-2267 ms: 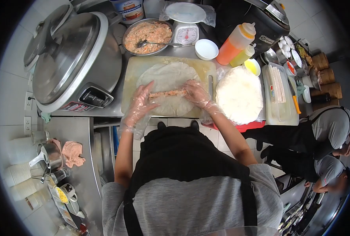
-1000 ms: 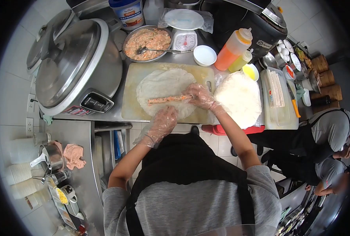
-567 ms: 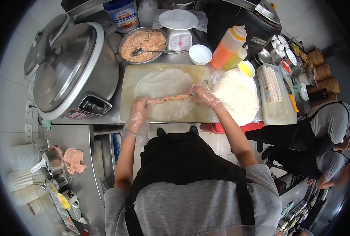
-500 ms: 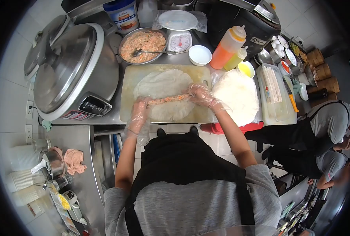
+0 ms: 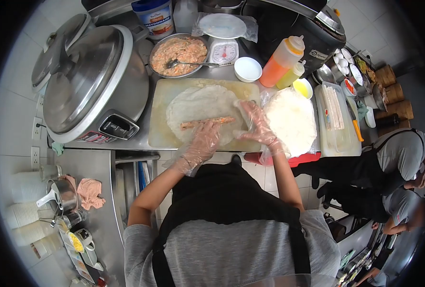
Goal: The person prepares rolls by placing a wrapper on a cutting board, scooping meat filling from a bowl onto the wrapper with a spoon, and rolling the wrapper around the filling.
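Note:
A round, thin, pale wrapper lies flat on the cutting board. Across its nearer half runs a strip of orange-flecked filling. My left hand, in a clear plastic glove, rests over the wrapper's near edge with fingers stretched toward the filling and touching it or just short of it. Also gloved, my right hand has its fingers spread at the wrapper's right edge and holds nothing that shows. Just right of it lies a stack of round white wrappers.
Behind the board stand a bowl of filling with a spoon, a scale, a white bowl and sauce bottles. A large cooker is left. A tray and an orange-handled knife lie right; two people work beyond.
My left hand has left the strip's left end and moved right to its near side. The right hand has let go of the strip's right end and spread its fingers.

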### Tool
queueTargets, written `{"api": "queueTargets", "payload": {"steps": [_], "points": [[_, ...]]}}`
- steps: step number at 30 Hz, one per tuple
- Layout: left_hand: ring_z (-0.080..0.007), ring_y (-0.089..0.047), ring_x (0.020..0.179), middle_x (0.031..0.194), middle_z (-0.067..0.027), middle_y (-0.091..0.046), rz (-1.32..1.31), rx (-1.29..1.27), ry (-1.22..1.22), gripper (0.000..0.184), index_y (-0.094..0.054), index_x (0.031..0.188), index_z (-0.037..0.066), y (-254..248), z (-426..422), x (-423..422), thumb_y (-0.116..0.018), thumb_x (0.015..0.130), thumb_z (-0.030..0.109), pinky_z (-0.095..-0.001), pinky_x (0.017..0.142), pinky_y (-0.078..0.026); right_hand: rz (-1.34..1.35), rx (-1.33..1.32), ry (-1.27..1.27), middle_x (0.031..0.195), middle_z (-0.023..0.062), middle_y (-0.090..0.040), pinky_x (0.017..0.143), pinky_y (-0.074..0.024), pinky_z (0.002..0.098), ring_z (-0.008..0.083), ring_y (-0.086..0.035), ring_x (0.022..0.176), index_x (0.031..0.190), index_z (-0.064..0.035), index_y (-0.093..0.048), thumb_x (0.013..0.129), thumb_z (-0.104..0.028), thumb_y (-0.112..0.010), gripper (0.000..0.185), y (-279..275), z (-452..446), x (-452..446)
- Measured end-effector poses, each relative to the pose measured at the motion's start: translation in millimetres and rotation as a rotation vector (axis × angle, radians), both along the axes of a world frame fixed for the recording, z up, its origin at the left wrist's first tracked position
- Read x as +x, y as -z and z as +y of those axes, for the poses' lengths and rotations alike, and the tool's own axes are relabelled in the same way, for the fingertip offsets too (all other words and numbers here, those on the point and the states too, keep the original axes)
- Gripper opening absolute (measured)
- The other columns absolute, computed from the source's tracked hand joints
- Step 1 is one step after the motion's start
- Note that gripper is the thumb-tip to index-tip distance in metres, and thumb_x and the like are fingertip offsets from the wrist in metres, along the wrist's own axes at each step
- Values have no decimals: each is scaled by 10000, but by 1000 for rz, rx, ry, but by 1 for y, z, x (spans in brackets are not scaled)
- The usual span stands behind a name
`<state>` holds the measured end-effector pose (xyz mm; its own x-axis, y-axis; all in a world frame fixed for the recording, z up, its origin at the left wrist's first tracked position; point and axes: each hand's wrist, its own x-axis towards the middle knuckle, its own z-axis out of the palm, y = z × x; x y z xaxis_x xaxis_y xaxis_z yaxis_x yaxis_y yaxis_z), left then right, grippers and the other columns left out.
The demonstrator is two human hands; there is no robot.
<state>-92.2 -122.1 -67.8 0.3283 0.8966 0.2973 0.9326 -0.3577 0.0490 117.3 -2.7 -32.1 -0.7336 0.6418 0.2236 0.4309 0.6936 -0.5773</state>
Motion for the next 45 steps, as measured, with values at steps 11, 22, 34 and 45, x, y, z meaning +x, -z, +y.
{"api": "queueTargets", "payload": {"steps": [11,22,34,45], "points": [[-334,-472,1074,1143,-125,-506,-337,77,-170,415,-576,990,79,-27,1,-24,-713,616,191,-433,840,-428,166,173,77,1232,43,-522,1032,-252,516,255,-433,1199,918,-153,-645,627,-93,-709,304,24,-27,-57],[-341,-557,917,1032,-135,-564,-885,28,-237,295,-609,942,56,15,-5,-73,-620,651,7,-419,864,-445,294,-96,136,980,100,-614,834,-420,415,325,-555,950,954,-111,-628,746,-74,-638,212,45,-5,-52],[-297,-494,947,951,-94,-564,-492,138,-450,202,-642,894,77,15,42,-87,-644,711,163,-419,864,-397,-371,341,428,1041,112,-599,864,-392,467,289,-540,1020,1085,-91,-584,754,-145,-592,336,25,7,-99],[-296,-516,921,963,-83,-560,-538,380,-531,316,-613,977,84,6,43,-72,-651,663,70,-431,784,-436,-263,286,-63,1471,94,-276,1093,-192,473,250,-245,1365,1399,-91,-300,781,-144,-554,670,31,-40,-88]]}}
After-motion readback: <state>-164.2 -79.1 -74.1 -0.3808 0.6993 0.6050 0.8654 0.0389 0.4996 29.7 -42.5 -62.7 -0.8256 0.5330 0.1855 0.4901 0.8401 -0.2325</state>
